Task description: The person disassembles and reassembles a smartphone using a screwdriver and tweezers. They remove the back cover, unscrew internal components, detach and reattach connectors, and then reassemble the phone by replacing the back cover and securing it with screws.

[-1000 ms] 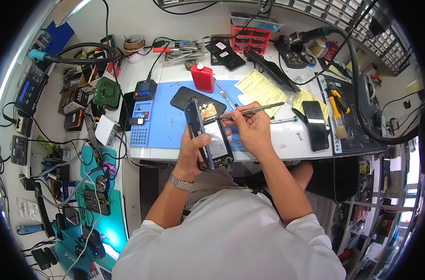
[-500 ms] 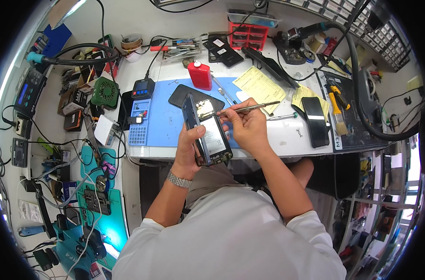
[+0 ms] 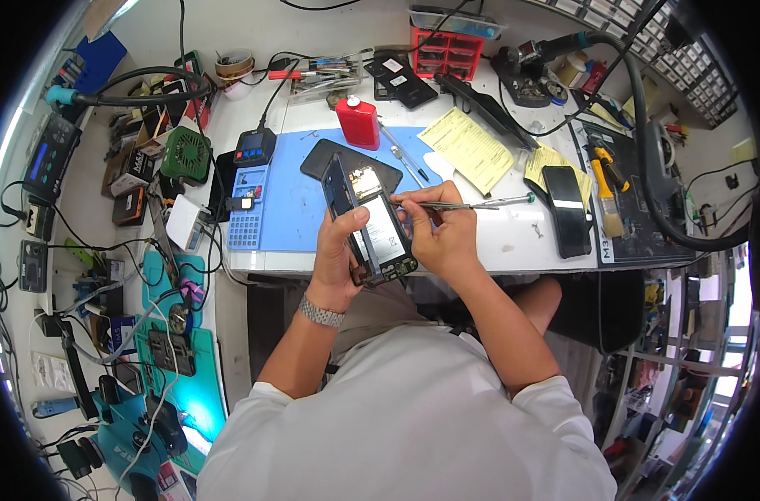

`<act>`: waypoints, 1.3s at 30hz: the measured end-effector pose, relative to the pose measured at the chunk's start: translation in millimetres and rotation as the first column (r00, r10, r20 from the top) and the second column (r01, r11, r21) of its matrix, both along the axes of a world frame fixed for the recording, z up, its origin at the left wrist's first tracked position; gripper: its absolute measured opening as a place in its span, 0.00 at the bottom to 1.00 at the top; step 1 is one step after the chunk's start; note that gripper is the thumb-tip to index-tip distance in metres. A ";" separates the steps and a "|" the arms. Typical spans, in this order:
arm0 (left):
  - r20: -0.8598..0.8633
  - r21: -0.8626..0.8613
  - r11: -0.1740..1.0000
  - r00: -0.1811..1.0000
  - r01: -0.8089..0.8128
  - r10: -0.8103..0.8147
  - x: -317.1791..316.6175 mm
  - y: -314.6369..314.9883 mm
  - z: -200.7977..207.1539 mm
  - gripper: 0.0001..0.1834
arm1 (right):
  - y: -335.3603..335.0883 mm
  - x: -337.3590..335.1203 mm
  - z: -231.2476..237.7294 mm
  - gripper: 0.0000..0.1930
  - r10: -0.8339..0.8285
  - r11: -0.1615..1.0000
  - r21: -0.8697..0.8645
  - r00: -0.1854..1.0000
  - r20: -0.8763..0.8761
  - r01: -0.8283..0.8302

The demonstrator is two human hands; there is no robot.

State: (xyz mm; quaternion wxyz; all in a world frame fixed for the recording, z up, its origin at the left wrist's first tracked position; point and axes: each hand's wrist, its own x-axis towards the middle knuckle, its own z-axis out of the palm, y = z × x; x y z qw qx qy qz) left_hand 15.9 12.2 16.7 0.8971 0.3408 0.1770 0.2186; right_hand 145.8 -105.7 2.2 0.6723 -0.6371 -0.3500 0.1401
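Over the front edge of the bench, my left hand (image 3: 336, 250) grips an opened smartphone (image 3: 386, 238), thumb across its lifted dark panel. The silver battery and bare circuit boards show inside. My right hand (image 3: 443, 234) pinches slim metal tweezers (image 3: 463, 206), their tip at the phone's upper right edge beside the battery. What the tip touches is too small to make out. Behind the phone, a dark phone-shaped panel (image 3: 320, 157) lies on the blue mat (image 3: 292, 209). A red bottle (image 3: 357, 125) with a white cap stands farther back.
A screwdriver (image 3: 507, 199) and a black phone (image 3: 566, 210) lie to the right, near yellow paper slips (image 3: 468, 150). At the left are a small black device with a screen (image 3: 255, 148), a green fan (image 3: 188, 156) and cables. A red drawer box (image 3: 447, 54) stands at the back.
My right hand has turned a little, and the tweezers have swung from slanting upward to nearly level. The phone has tilted slightly in my left hand.
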 end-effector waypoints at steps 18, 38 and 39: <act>-0.056 0.028 0.997 0.996 -0.066 0.068 1.2 -1.5 -3.7 0.38 | -40.0 -16.9 -12.3 0.07 0.051 0.982 0.177 0.997 0.050 -0.059; -0.049 0.009 0.996 0.994 -0.093 0.094 4.0 -2.8 -8.5 0.39 | -60.3 -20.9 -11.5 0.09 0.061 0.987 0.149 0.997 -0.052 -0.052; -0.043 0.008 0.996 0.995 -0.089 0.089 3.3 -3.1 -7.5 0.39 | -59.7 -21.0 -10.8 0.09 0.090 0.980 0.187 0.988 -0.124 -0.066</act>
